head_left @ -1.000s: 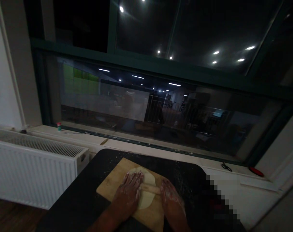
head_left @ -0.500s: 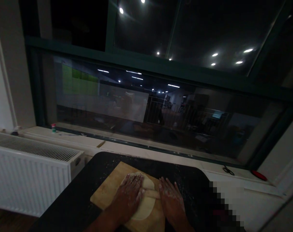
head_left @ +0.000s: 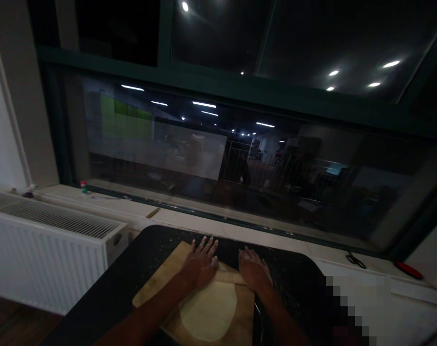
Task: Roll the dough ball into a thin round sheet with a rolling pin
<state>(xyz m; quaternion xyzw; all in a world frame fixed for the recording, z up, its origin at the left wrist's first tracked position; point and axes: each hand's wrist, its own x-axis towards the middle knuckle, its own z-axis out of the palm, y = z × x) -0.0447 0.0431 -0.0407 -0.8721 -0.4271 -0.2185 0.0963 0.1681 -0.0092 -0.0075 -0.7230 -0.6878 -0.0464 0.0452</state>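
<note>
A flat sheet of pale dough (head_left: 208, 315) lies on a wooden board (head_left: 158, 283). At its far edge rests a light wooden rolling pin (head_left: 228, 277), its middle showing between my hands. My left hand (head_left: 202, 264) lies palm down over the pin's left part, fingers stretched out and spread past the board's far edge. Over the right end is my right hand (head_left: 253, 269), palm down with fingers extended forward, not wrapped round the pin. Whitish flour coats the fingers of both hands. The pin's two ends are hidden under them.
The board sits on a black table (head_left: 110, 288) dusted with flour, against a white windowsill (head_left: 204, 223). On the sill are scissors (head_left: 355, 260), a red object (head_left: 408, 270) and a small red-capped container (head_left: 83, 187). A white radiator (head_left: 48, 259) stands left; a dark window rises ahead.
Both hands and the rolling pin have moved forward, away from me, to the dough's far edge. More of the dough is uncovered, and it lies a little nearer to me.
</note>
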